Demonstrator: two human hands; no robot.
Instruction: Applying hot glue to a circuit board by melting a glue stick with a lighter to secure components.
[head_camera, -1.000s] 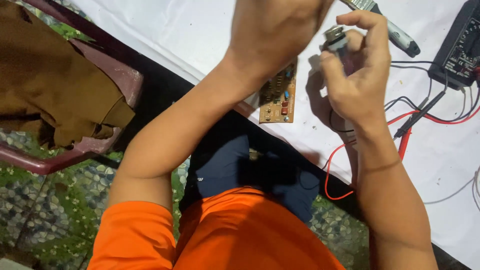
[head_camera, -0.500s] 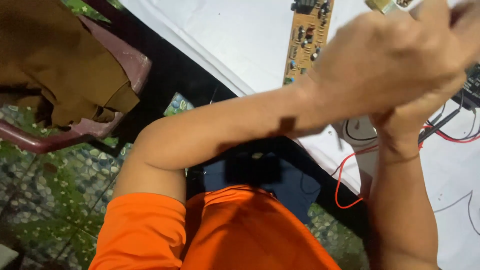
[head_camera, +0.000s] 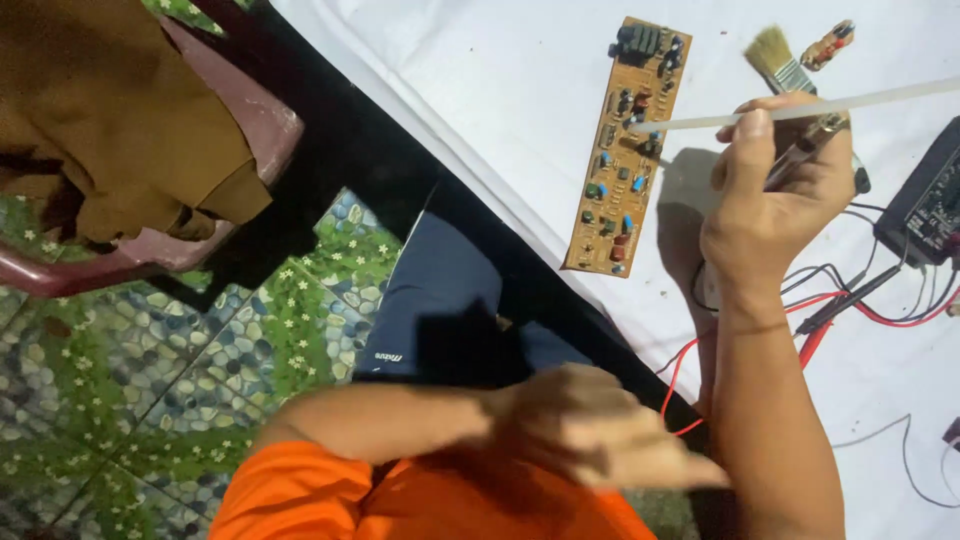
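The right hand (head_camera: 775, 205) is closing around a slim metal tool (head_camera: 805, 148) and pinching a pale translucent rod (head_camera: 800, 108) under the thumb, the rod's tip reaching toward the long brown circuit board (head_camera: 625, 140), presumably to work on its parts. The board is lying flat on the white-covered desk (head_camera: 480, 90). A small brush (head_camera: 775, 55) is resting just beyond the hand (bristles away). The left hand (head_camera: 600, 435), blurred, is hovering loosely open near the lap, well apart from the board.
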